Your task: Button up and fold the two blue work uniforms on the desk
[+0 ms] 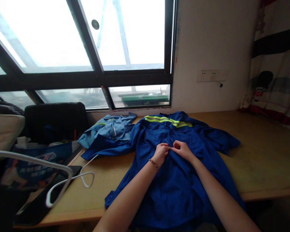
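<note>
A dark blue work jacket (159, 132) with yellow-green and silver reflective bands lies spread over the table, its lower part reaching the front edge. My left hand (162, 152), with a beaded bracelet on the wrist, pinches the jacket's front near the middle. Close beside it, my right hand (182, 149) has thumb and forefinger brought together on the same front edge. The fingertips of both hands almost meet there. Whatever small fastening may be between them is too small to make out. One sleeve stretches left and the other right.
A lighter blue garment (113, 127) lies at the back left of the wooden table (265, 154). A white cable (87, 174) and a white curved bar (58, 167) are at left, near bags (41, 167). Behind are a window, wall sockets (209, 76) and a curtain (275, 64).
</note>
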